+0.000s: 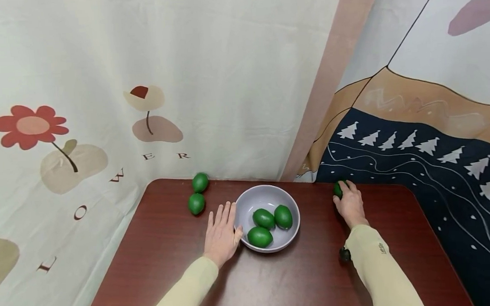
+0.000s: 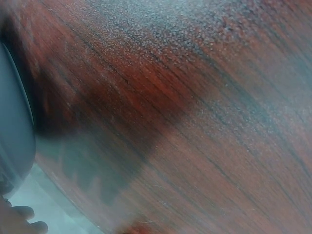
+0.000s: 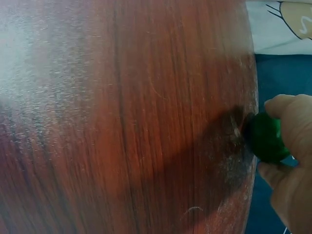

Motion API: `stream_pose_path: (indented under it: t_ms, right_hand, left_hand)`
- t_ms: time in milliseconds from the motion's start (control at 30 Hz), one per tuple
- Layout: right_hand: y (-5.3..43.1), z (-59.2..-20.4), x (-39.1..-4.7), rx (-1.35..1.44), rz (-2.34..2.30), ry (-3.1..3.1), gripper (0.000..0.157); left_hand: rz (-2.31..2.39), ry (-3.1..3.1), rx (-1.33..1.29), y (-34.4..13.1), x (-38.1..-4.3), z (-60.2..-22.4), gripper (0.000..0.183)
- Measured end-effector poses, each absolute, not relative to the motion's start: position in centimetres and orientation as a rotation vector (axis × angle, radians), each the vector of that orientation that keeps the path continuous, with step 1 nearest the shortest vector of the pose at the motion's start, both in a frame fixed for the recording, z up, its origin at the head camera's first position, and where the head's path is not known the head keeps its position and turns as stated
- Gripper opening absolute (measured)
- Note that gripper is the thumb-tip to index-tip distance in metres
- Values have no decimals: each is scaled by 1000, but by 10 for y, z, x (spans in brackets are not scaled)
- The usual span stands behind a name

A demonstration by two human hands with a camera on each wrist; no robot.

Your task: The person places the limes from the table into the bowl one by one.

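"Which step is in hand?"

"Taking hold of a green fruit point(image 3: 265, 139), I'd say. The right hand point(image 1: 351, 207) has it pinched, finger on one side and thumb on the other, at the far edge of the worktop point(image 1: 310, 279)."

"And the left hand point(image 1: 221, 236)?"

"Its fingers are straight and slightly spread, holding nothing. The grey bowl point(image 1: 268, 194) sits just to their right, its rim beside the thumb, with three green fruits point(image 1: 259, 237) inside. Two loose fruits point(image 1: 196, 204) lie ahead of those fingers and to the left, near each other."

"What does the next move call for?"

"In my judgement, a secure pinch and a clean lift, since the fruit between the right fingers is so near the edge that a slip could send it over."

"Anything hard to make out?"

"Most of that fruit is covered by the right fingers in the head view, and I can't tell whether it rests on the worktop or is slightly raised. Nor whether the left thumb touches the bowl. The left wrist view cuts off both the bowl and the fingertips. Behind the right fingers, a dark round thing point(image 1: 345, 254) shows beside the sleeve point(image 1: 372, 252); I can't identify it."
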State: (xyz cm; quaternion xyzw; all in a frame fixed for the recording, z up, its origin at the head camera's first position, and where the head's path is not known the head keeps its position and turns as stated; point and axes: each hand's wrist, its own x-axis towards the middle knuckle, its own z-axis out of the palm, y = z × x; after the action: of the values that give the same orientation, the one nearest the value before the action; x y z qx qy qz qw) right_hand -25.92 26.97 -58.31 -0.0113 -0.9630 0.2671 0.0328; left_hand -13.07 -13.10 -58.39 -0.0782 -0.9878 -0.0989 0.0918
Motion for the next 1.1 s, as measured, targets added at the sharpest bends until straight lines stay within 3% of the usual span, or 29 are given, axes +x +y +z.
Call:
stream_pose_path:
  t_ms: [1100]
  right_hand:
    - [264,-585,-251,5,739,-2881,50]
  left_hand:
    - [-269,-2915,-238,-131,-131,-588,70]
